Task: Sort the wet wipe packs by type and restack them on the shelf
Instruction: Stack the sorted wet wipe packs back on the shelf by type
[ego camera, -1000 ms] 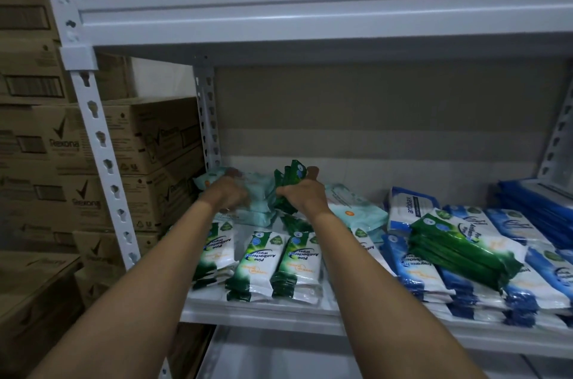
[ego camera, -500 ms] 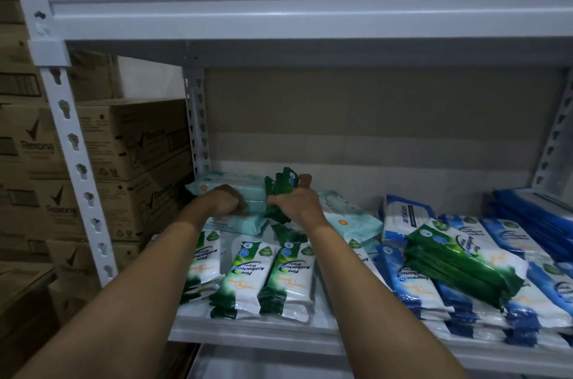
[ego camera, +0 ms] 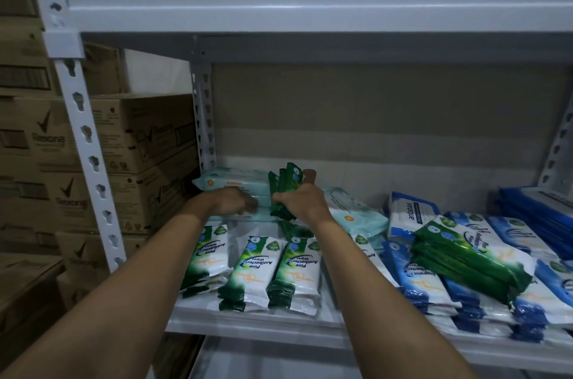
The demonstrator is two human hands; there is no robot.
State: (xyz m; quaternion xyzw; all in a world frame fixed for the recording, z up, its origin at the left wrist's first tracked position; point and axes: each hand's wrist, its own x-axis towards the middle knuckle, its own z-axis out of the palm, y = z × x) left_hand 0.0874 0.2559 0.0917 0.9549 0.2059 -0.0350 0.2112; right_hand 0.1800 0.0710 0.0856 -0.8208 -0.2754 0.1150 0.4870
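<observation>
At the shelf's (ego camera: 248,324) back, right hand (ego camera: 302,203) gripping green packs (ego camera: 283,189) upright, left hand (ego camera: 231,203) loosely open beside them, three pine packs (ego camera: 257,270) in front.

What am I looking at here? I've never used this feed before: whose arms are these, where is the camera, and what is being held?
There is no machine. These are a person's two bare arms, seen from one wide-angle camera worn on the head, looking forward and down, so the shelf edges look bent.

The surface is a white metal shelf. At its front lie green-and-white pine wipe packs; at the back left is a stack of pale teal packs. To the right lie blue-and-white packs with a pile of green packs on top.

The right hand grips a bunch of green packs, held upright at the back of the shelf. The left hand is against the teal stack; whether it grips a pack I cannot tell. Cardboard boxes stand to the left of the rack.
</observation>
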